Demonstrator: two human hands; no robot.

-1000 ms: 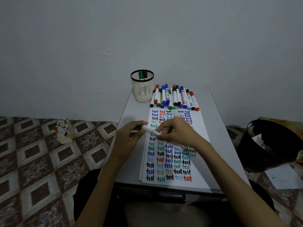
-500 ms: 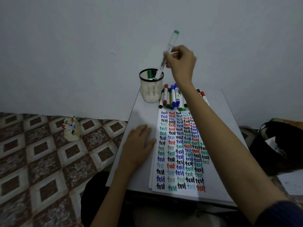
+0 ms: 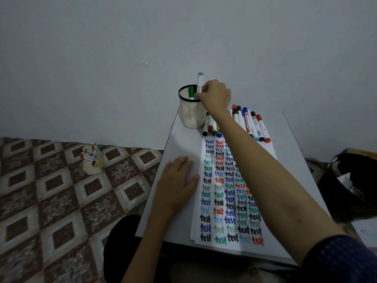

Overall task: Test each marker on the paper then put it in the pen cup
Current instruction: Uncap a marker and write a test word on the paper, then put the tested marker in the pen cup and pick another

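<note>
The green-ended marker stands nearly upright at the table's far left corner, its lower part down inside the rim of the pen cup and its green end pointing up. The right hand pinches its white barrel just above the rim, fingers curled tight round it, knuckles over the cup's right side. Another green marker already leans in the cup. The left hand lies flat on the table near its left edge, fingers straight and holding nothing, thumb at the left edge of the paper. The paper runs down the table's middle, covered in columns of the word "test" in black, blue, green and red. Along the far edge, just beyond the paper, lies a row of markers, partly hidden by the right forearm that reaches across them. Off the table, a small box of markers sits on the tiled floor to the left and a black bag to the right.
</note>
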